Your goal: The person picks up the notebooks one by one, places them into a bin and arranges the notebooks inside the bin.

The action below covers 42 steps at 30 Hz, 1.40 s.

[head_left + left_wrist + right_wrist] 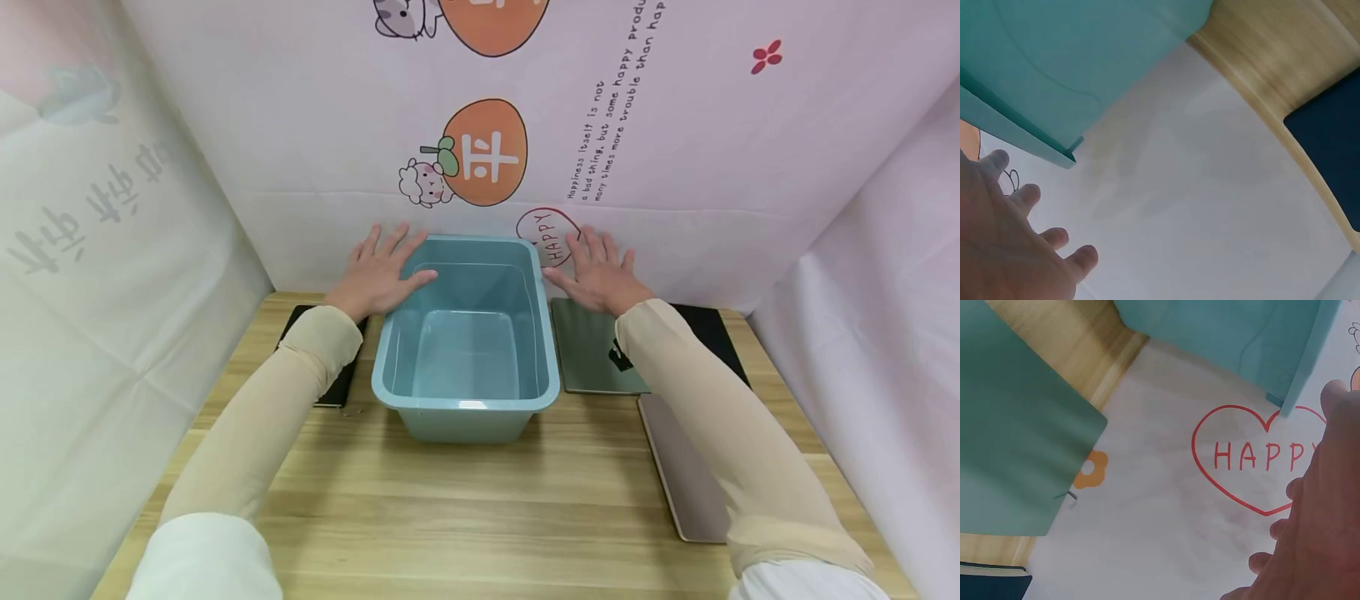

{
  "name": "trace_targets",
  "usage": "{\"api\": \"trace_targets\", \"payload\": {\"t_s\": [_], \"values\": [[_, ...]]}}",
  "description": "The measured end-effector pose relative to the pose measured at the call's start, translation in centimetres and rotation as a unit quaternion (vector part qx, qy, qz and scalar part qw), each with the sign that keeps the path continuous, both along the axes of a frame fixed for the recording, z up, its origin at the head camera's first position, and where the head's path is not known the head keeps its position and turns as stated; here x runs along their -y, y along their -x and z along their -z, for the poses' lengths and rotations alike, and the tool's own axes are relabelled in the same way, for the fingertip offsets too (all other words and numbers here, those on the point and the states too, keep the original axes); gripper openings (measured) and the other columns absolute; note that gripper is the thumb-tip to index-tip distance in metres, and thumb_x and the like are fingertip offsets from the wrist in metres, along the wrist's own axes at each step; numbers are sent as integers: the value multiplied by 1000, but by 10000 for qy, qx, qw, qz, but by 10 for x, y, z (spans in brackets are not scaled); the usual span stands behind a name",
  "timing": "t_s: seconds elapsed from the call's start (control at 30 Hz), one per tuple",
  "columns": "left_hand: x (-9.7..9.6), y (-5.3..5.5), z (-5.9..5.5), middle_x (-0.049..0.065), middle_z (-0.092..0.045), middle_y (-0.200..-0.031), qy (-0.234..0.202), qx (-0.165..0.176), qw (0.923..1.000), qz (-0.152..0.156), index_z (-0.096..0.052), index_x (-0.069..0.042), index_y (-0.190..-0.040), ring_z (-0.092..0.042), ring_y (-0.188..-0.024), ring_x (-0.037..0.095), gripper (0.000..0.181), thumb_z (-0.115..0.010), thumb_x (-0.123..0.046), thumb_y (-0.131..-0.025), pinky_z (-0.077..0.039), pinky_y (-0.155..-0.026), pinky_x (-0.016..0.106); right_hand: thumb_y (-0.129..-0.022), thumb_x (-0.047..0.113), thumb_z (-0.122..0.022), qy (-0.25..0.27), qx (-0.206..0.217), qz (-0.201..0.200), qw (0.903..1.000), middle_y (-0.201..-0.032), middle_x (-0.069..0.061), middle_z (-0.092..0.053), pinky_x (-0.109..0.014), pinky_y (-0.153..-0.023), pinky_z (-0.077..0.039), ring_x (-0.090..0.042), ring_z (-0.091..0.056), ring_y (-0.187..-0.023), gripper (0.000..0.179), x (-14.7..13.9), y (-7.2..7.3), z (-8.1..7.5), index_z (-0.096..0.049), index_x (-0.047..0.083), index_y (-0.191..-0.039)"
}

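A blue-green plastic bin (465,425) stands on the wooden table against the back cloth, with nothing inside it. At its far left corner is my left hand (381,275), fingers spread and thumb over the rim; whether it touches the bin I cannot tell. Beyond the bin's right side, my right hand (598,275) is spread the same way, thumb tip close to the rim. Neither hand holds anything. The wrist views show the left hand (1010,237) and the right hand (1313,519) beside the bin's wall, fingers extended.
A black notebook (341,385) lies left of the bin, partly under my left forearm. To the right are a green notebook (592,358), a dark notebook (712,333) and a pinkish-brown flat book (686,483), partly hidden by my right arm. Printed white cloth (315,150) walls the table.
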<state>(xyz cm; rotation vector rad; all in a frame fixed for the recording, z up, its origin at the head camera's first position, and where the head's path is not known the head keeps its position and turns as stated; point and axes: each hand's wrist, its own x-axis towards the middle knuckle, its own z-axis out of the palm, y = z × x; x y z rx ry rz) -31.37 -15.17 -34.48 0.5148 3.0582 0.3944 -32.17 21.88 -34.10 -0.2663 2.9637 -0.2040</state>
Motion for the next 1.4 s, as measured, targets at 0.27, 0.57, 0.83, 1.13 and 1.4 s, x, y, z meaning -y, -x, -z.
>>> {"api": "trace_targets", "payload": {"t_s": [0.27,0.57,0.83,1.13,1.4], "values": [[12,0,8,2,-8,-175,-146,-341,9990,260,-13,-37,-165,4,-160,41,74,-28,-72,-101,-6,-124,70,-98,78,-20,131,-58,63,9999,-172,-15,18,-77,-118,5,-48,13,-157,95,-8,-3,7,8,18,-165],[19,-5,18,1,-11,-174,-242,-458,9982,292,-21,-36,-164,1,-161,39,72,-28,-72,-101,-8,-125,67,-97,78,-21,210,7,48,9998,-171,-16,18,-78,-117,7,-47,12,-157,95,-16,-7,11,9,18,-165],[25,-10,25,2,-13,-174,-399,-559,9966,455,-24,-32,-164,-1,-160,40,71,-30,-68,-103,-8,-126,65,-100,73,-26,243,-121,35,9996,-172,-18,12,-78,-117,5,-50,10,-156,92,-22,-13,20,5,16,-166],[33,-15,34,1,-15,-174,-668,-576,9944,583,-27,-34,-162,0,-161,36,68,-32,-67,-103,-8,-127,64,-98,77,-23,340,-95,75,9993,-172,-20,11,-77,-118,4,-52,10,-155,94,-27,-18,27,4,18,-166],[37,-18,40,-3,-15,-174,-907,-415,9930,626,-29,-33,-162,0,-161,36,65,-29,-65,-105,-5,-127,64,-98,78,-22,396,106,131,9991,-171,-21,13,-78,-117,5,-53,12,-155,95,-35,-21,33,4,16,-166]]}}
